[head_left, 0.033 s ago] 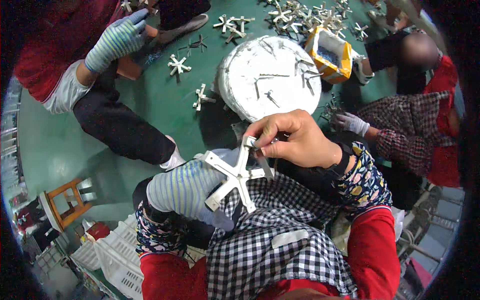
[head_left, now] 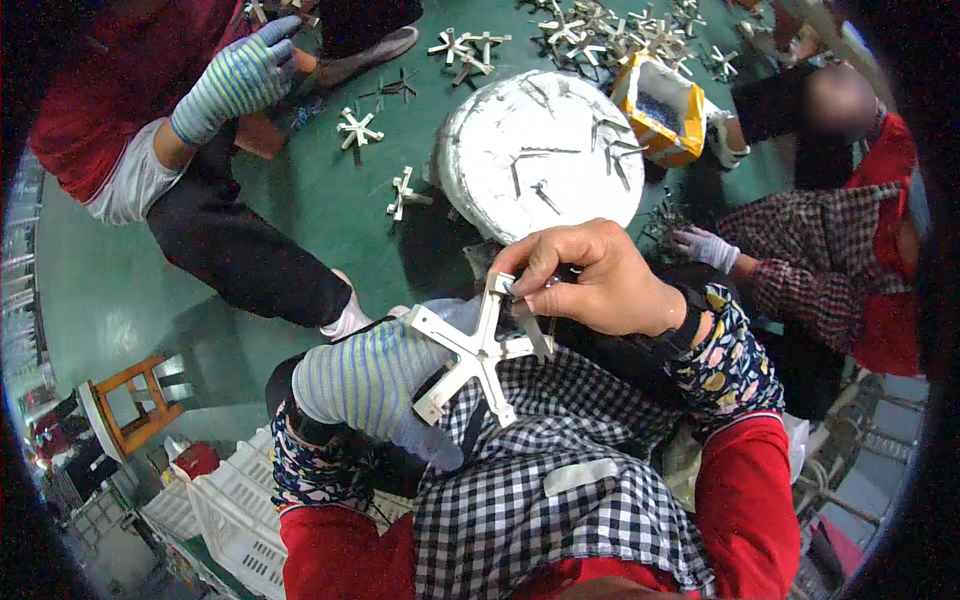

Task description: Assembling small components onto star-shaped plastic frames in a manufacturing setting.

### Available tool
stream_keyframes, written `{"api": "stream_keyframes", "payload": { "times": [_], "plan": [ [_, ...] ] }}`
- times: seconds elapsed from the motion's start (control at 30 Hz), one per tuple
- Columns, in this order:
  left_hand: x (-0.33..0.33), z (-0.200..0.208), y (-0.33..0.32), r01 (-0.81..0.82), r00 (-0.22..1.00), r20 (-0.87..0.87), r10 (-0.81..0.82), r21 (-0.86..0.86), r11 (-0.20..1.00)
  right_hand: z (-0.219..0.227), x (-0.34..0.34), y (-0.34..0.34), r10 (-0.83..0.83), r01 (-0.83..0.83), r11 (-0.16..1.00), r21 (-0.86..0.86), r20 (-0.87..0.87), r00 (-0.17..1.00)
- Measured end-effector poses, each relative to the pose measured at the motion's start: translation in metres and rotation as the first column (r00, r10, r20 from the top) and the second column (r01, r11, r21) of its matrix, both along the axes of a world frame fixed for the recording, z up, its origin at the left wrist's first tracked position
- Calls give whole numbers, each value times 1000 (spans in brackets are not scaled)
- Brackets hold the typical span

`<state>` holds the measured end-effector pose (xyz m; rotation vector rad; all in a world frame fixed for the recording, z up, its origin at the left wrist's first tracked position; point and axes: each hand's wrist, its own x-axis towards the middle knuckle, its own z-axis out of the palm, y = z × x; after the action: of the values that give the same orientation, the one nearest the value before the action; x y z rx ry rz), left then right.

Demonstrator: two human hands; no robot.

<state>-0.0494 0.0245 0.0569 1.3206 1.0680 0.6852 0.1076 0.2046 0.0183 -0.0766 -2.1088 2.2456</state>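
Note:
My left hand (head_left: 370, 385), in a striped knit glove, grips a white five-armed star-shaped base (head_left: 478, 352) from its left side. The base is held above my lap, with its arms spread toward me and away. My bare right hand (head_left: 592, 282) pinches at the tip of the arm pointing away from me. Between its thumb and finger is a small piece, mostly hidden by the fingers. A thin shiny strip (head_left: 535, 335) shows below the right thumb, beside the base's right arm.
Ahead stands a round white-covered stool (head_left: 545, 165) with several dark metal brackets (head_left: 545, 152) on top. Behind it sit a yellow-and-white box (head_left: 683, 148) of small parts and a pile of star bases (head_left: 590, 35). Co-workers sit left and right; one gloved hand (head_left: 232, 85) is at upper left.
The star-shaped base has turned very slightly, its near arms shifting a little to the right. Both hands keep almost the same place and hold.

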Motion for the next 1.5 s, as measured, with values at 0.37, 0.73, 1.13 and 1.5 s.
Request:
{"api": "stream_keyframes", "payload": {
  "times": [0.37,0.73,1.13,1.5],
  "plan": [
    [20,-22,-9,-349,759,456,465,-318,882,7,-7,-6,-29,105,928,357,-214,976],
    [41,-34,0,-603,541,434,720,-397,692,7,-4,-4,-51,222,766,604,-287,957],
    [38,-45,-5,-712,683,165,712,-66,699,7,-9,-3,11,148,863,484,-310,951],
    [38,-42,-4,-706,698,124,705,-50,707,4,-9,-3,-7,125,891,435,-263,965]
  ]
}}
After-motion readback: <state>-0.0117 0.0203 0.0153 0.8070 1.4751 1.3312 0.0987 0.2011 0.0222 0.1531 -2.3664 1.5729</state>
